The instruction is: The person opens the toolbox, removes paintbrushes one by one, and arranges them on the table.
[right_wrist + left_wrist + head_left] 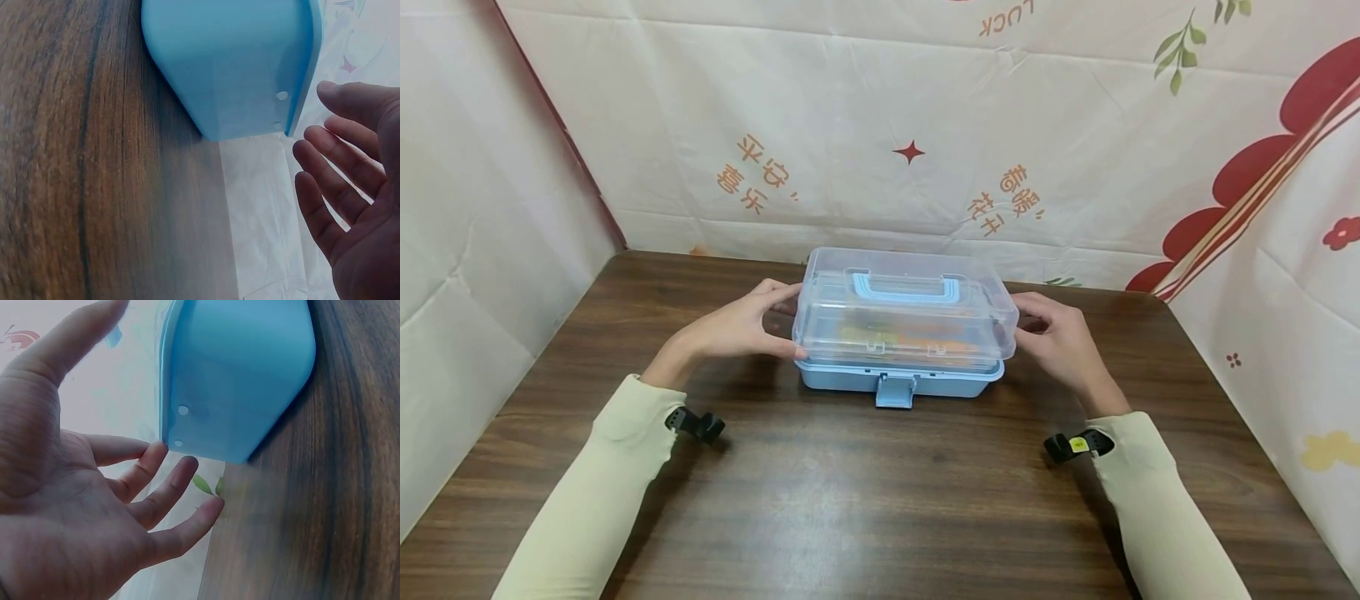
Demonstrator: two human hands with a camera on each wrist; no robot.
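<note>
A storage box stands toward the back of the table, with a light blue base (842, 380) and a clear lid (827, 325) over it. The front latch (895, 392) hangs folded down. My left hand (737, 325) holds the lid's left end, thumb at the front corner and fingers farther back. At the opposite end, my right hand (1056, 337) grips the lid with thumb and bent fingers. Both wrist views show the blue base's end wall (237, 375) beside the fingers; the lid there is hard to make out. Blurred yellow and orange contents show through the lid.
A blue carrying handle (906, 292) lies on top of the lid. The brown wooden table (820, 500) runs back to a printed cloth (865, 108) hanging behind it. Black wrist straps (696, 423) sit at both sleeve cuffs.
</note>
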